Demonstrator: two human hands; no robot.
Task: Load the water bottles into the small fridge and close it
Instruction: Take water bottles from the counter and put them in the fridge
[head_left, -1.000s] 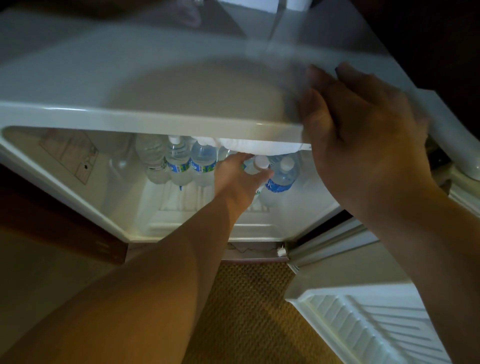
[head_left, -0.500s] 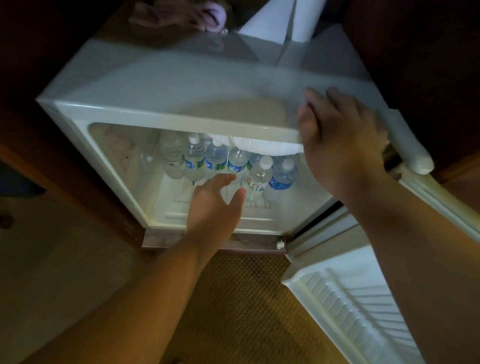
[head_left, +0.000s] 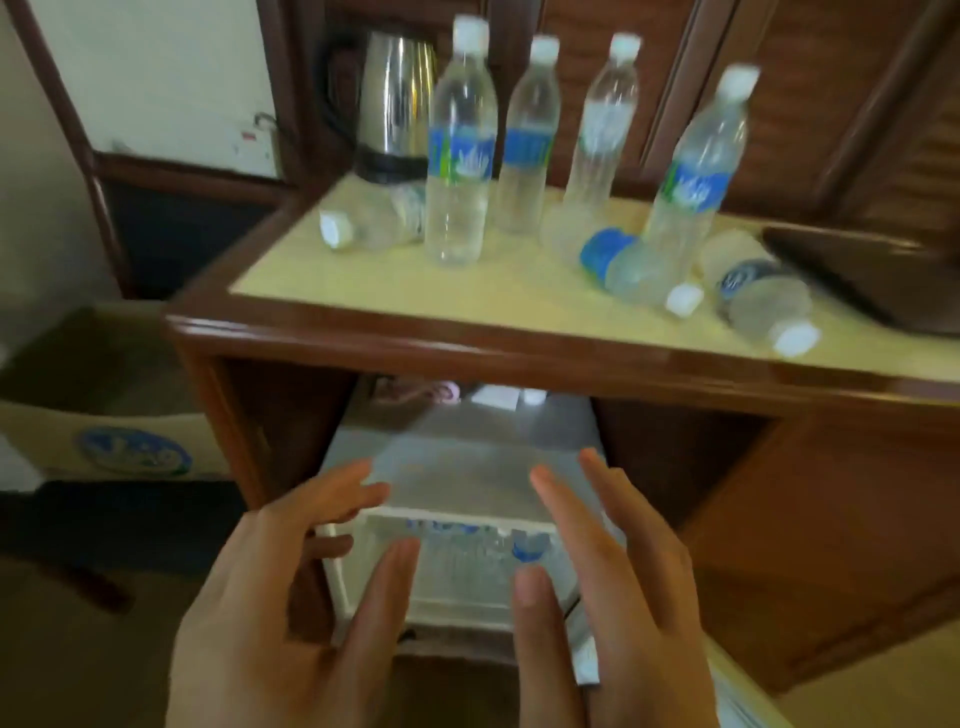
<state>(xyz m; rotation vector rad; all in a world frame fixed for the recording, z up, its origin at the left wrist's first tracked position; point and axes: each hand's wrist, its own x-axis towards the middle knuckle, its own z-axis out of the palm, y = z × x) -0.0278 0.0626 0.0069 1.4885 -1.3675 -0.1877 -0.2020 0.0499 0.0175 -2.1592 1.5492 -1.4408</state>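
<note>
Hovering side by side in the head view, the left hand (head_left: 291, 587) and the right hand (head_left: 602, 582) are both released, fingers spread and nearly straight, holding nothing. Just beyond and below their fingertips sits the small fridge (head_left: 457, 457), tucked into the recess of a wooden cabinet (head_left: 779, 499); its front is open, and between the two hands a row of bottles in the fridge (head_left: 483, 545) shows through, blurred but with blue labels. A pale strip low to the right of the right hand may be the edge of the door; it is too smeared to tell.

Farther off, above both hands, the cabinet's countertop (head_left: 363, 280) carries the remaining stock. Four standing bottles (head_left: 460, 150) rise in a loose line, the nearest to the left hand's side being the tallest in view. Three lying bottles (head_left: 628, 265) rest on their sides: one up beyond the left hand near a steel kettle (head_left: 397, 98), two up beyond the right hand, close beside a dark tray (head_left: 872, 270). Far to the left of the left hand stands a cardboard box (head_left: 130, 452) with a blue mark.

By my reading the loading is partly done: several bottles are shelved, seven wait on top, and the closing is not yet begun. The next reach is likely upward to the countertop.
</note>
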